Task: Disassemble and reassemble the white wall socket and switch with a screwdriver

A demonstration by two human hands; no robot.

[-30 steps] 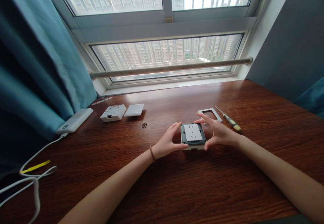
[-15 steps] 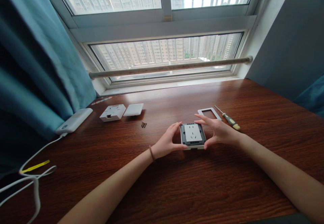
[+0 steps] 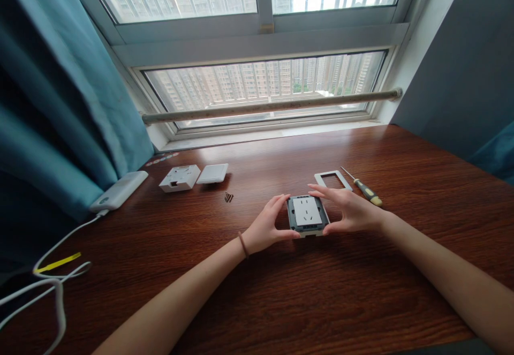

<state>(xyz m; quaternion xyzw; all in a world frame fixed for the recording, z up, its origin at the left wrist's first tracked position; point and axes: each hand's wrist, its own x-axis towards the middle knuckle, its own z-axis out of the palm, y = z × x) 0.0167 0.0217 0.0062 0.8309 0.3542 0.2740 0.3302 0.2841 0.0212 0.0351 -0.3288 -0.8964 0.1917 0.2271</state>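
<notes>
A wall socket (image 3: 307, 211) with a white face and dark grey surround sits on a white base on the wooden table, face up. My left hand (image 3: 268, 226) grips its left side, thumb at the near corner and fingers at the far corner. On the opposite side my right hand (image 3: 348, 208) holds it the same way, fingertips at the far edge and thumb at the near right corner. Just beyond my right hand lies a white cover frame (image 3: 320, 179), partly hidden by the fingers. A screwdriver (image 3: 366, 190) with a grey and yellow handle rests beside the frame.
Several small screws (image 3: 228, 197) lie left of the socket. Behind them are a white mounting box (image 3: 179, 178) and a white square plate (image 3: 213, 173). At far left, a white power bank (image 3: 119, 191) with a cable lies by the blue curtain (image 3: 80, 87). A window stands behind the table.
Both hands keep their hold on the socket, which has shifted very slightly. My right thumb sits a little closer to its near right corner. Other things lie as before.
</notes>
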